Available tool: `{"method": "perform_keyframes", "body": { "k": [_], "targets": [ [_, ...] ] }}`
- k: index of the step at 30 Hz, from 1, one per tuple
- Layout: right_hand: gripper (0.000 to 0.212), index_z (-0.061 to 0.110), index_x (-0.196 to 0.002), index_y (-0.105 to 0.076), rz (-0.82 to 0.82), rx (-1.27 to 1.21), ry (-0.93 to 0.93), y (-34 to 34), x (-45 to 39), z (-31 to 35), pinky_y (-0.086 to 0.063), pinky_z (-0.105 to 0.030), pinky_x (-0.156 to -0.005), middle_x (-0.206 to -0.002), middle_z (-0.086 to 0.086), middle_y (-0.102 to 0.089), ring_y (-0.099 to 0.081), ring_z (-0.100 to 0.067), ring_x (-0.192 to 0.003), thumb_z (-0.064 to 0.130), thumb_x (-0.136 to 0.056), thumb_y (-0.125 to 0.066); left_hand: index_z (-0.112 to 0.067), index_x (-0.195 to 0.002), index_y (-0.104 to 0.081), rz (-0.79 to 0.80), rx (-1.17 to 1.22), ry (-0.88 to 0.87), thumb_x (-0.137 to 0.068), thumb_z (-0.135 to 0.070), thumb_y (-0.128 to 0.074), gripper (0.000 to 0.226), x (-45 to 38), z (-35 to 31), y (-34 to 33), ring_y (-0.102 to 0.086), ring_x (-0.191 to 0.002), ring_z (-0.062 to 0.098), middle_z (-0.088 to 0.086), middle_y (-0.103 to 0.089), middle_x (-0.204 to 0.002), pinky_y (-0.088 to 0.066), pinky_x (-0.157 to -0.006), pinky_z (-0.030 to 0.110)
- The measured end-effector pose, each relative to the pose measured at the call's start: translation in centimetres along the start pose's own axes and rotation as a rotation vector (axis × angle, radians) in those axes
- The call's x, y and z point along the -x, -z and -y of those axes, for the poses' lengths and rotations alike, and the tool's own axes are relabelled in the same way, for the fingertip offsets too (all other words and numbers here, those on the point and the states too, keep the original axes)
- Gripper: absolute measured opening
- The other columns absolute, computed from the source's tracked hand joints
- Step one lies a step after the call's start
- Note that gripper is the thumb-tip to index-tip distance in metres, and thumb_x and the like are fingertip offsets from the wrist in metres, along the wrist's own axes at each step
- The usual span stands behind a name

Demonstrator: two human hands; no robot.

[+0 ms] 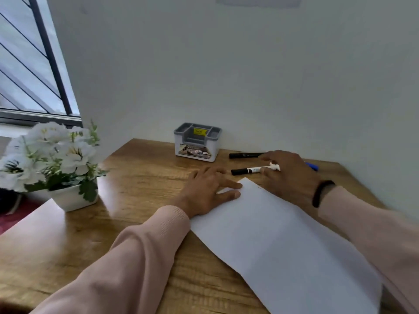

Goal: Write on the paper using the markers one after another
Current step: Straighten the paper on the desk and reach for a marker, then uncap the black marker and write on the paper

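Observation:
A blank white sheet of paper point(283, 241) lies on the wooden desk point(140, 200). My left hand point(210, 189) rests flat on the sheet's far left corner, fingers straight. Three markers lie beyond the paper: an all-black marker point(244, 155) nearest the wall, a white marker with a black cap point(247, 171) in front of it, and a blue marker point(312, 166) mostly hidden behind my right hand. My right hand point(288, 175) lies over the white marker, thumb and fingers pinching its barrel while it still touches the desk.
A grey and white desk organiser point(196, 142) stands against the wall behind the markers. At the desk's left edge sits a white pot of white flowers point(56, 164). The wall runs close behind, and a window point(29, 64) is at the far left.

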State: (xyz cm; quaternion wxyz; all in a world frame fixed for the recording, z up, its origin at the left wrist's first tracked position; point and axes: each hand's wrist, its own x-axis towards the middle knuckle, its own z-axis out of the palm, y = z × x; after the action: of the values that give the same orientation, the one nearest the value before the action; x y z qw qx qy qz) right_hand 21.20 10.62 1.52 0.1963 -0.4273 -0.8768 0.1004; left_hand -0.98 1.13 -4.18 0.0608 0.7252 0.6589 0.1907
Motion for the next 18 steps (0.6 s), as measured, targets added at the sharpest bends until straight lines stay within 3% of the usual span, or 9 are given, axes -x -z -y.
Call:
{"method": "perform_keyframes", "body": {
  "k": [3, 6, 8, 10, 12, 15, 18],
  "targets": [
    [0.042, 0.017, -0.144, -0.061, 0.135, 0.194, 0.039, -0.6, -3.2, -0.2, -0.039, -0.025, -0.103, -0.145, -0.004, -0.064, -0.058, -0.024, -0.134, 0.020, -0.103, -0.060, -0.052, -0.140, -0.055, -0.004, -0.039, 0.028, -0.102, -0.063, -0.041, 0.043, 0.1, -0.3, 0.1, -0.033, -0.145, 0.019, -0.008, -0.043, -0.155, -0.025, -0.119, 0.048],
    [0.028, 0.019, -0.129, -0.069, 0.239, 0.336, 0.035, -1.8, -5.1, -0.2, -0.045, -0.028, -0.090, -0.133, -0.005, -0.070, -0.064, -0.025, -0.119, 0.024, -0.105, -0.055, -0.047, -0.143, -0.055, -0.025, -0.051, 0.057, -0.103, -0.060, -0.039, 0.044, 0.6, -1.0, -0.6, -0.030, -0.147, 0.018, -0.009, -0.042, -0.157, -0.024, -0.119, 0.046],
    [0.025, 0.017, -0.126, -0.067, 0.225, 0.365, 0.020, -2.3, -5.7, -0.1, -0.049, -0.033, -0.094, -0.130, -0.008, -0.068, -0.064, -0.026, -0.115, 0.025, -0.105, -0.055, -0.044, -0.145, -0.052, -0.013, -0.038, 0.072, -0.104, -0.059, -0.039, 0.046, 0.8, -1.4, -1.1, -0.029, -0.149, 0.020, -0.007, -0.041, -0.158, -0.022, -0.122, 0.047],
    [0.023, 0.016, -0.125, -0.062, 0.192, 0.319, 0.015, -2.2, -5.4, 0.2, -0.047, -0.034, -0.088, -0.124, -0.009, -0.067, -0.063, -0.027, -0.107, 0.022, -0.106, -0.052, -0.041, -0.147, -0.049, -0.036, 0.031, 0.066, -0.104, -0.056, -0.041, 0.046, 1.1, -1.6, -1.1, -0.036, -0.146, 0.023, -0.005, -0.045, -0.156, -0.027, -0.121, 0.049],
    [0.018, 0.014, -0.120, -0.058, 0.094, 0.184, 0.052, -1.9, -4.0, 1.3, -0.041, -0.035, -0.078, -0.108, -0.008, -0.065, -0.061, -0.027, -0.094, 0.020, -0.106, -0.048, -0.033, -0.145, -0.052, -0.169, 0.277, 0.090, -0.105, -0.046, -0.047, 0.043, 1.5, -1.7, -0.2, -0.052, -0.133, 0.023, -0.004, -0.057, -0.143, -0.042, -0.112, 0.046],
    [0.014, 0.023, -0.115, -0.051, -0.080, 0.073, 0.205, -1.5, -1.0, 3.4, -0.046, -0.041, -0.076, -0.099, -0.002, -0.060, -0.061, -0.026, -0.088, 0.030, -0.108, -0.041, -0.026, -0.147, -0.050, -0.334, 0.665, 0.130, -0.104, -0.044, -0.053, 0.047, 1.9, -2.1, 1.2, -0.060, -0.118, 0.016, -0.012, -0.058, -0.127, -0.052, -0.099, 0.035],
    [0.021, 0.026, -0.098, -0.044, -0.127, 0.184, 0.294, -1.6, 1.8, 5.3, -0.048, -0.042, -0.069, -0.081, 0.008, -0.053, -0.054, -0.020, -0.071, 0.041, -0.110, -0.034, -0.019, -0.119, -0.070, -0.359, 0.887, 0.065, -0.103, -0.049, -0.054, 0.037, 1.5, -3.4, 1.6, -0.072, -0.092, 0.017, -0.003, -0.076, -0.106, -0.060, -0.081, 0.031]
  ]
}}
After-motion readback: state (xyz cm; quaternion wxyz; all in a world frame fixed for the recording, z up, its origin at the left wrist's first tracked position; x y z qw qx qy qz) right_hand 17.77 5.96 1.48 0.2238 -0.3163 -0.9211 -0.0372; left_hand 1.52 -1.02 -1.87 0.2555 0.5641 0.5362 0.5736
